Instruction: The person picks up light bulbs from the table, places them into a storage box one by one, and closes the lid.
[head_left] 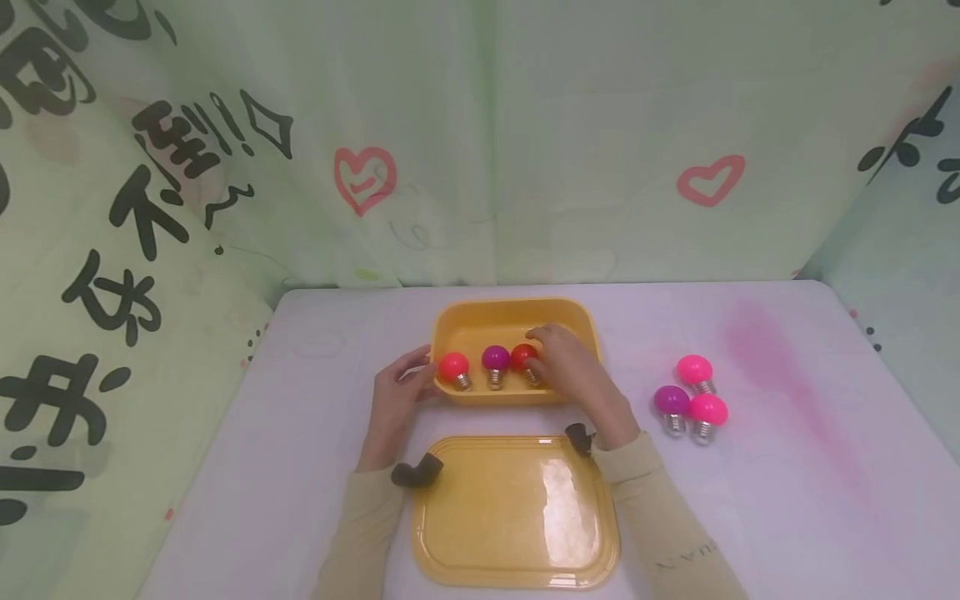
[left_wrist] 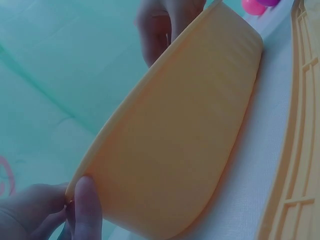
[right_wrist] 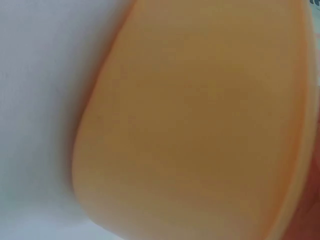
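A yellow plastic box [head_left: 517, 312] stands on the table with three light bulbs inside: a pink bulb [head_left: 453, 367], a purple bulb [head_left: 495, 360] and a red bulb [head_left: 522, 358]. My left hand [head_left: 397, 396] holds the box's left rim; in the left wrist view its thumb and fingers pinch the edge of the box [left_wrist: 170, 135]. Reaching over the right rim, my right hand [head_left: 566, 362] has thumb and forefinger about the red bulb, which lies at the box floor. The right wrist view shows mostly the box's outer wall [right_wrist: 195, 120]; the right fingertips are hidden there.
A yellow lid [head_left: 487, 517] lies flat in front of the box, between the forearms. To the right, two pink bulbs [head_left: 694, 368] and a purple bulb [head_left: 672, 402] lie grouped on the white table [head_left: 795, 517]. Light cloth walls with drawings [head_left: 570, 167] enclose the table.
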